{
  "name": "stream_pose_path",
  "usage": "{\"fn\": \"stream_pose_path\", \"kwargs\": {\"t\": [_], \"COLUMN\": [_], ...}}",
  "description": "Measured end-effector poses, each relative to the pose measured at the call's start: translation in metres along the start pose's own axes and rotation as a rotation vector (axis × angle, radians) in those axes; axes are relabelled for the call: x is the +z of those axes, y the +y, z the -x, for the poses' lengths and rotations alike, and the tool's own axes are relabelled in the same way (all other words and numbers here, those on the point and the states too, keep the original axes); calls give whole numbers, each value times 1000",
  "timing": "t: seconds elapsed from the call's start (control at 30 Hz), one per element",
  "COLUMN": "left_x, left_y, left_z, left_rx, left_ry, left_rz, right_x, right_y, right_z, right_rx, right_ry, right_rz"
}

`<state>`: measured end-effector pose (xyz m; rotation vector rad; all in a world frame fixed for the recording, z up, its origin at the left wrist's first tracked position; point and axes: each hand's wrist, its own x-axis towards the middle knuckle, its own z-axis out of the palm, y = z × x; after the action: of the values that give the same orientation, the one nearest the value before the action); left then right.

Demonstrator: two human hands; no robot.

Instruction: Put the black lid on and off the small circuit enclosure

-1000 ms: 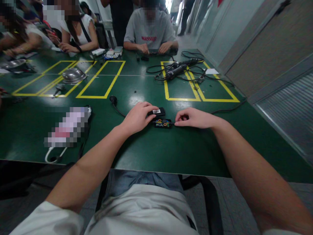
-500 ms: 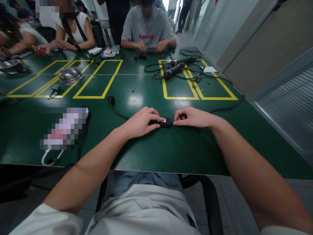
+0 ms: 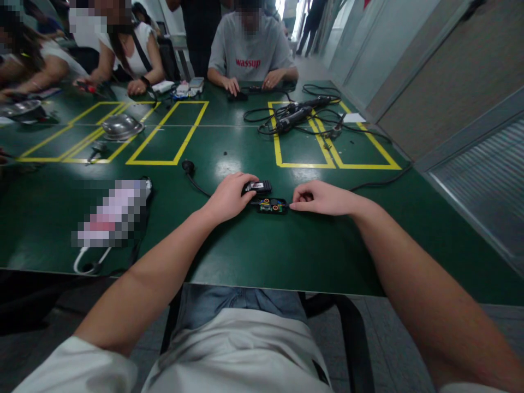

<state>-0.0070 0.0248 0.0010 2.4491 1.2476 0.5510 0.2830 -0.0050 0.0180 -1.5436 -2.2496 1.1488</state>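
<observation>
Pinches thin cable [image 3: 374, 185] with right fingers [image 3: 298, 206] beside an open, oblong black casing [image 3: 272, 212] on the glossy green desk [image 3: 286, 251]; grasps, just beyond, a ribbed black cover [image 3: 264, 186] with left fingers [image 3: 248, 177]. Has, farther off, a rounded metal bowl [image 3: 121, 126].

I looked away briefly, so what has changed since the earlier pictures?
The left hand set the black cover on the case, then moved it back off to the far side, still holding it, exposing the circuit parts. The right hand stayed at the case's right end.
</observation>
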Motion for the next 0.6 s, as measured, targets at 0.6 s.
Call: {"fn": "stream_pose_path", "kwargs": {"t": [0.6], "left_x": [-23], "left_y": [18], "left_z": [6], "left_rx": [-174], "left_ry": [-281], "left_rz": [-289], "right_x": [7], "right_y": [-9], "right_z": [2], "right_rx": [2], "right_ry": [124], "right_rz": [283]}}
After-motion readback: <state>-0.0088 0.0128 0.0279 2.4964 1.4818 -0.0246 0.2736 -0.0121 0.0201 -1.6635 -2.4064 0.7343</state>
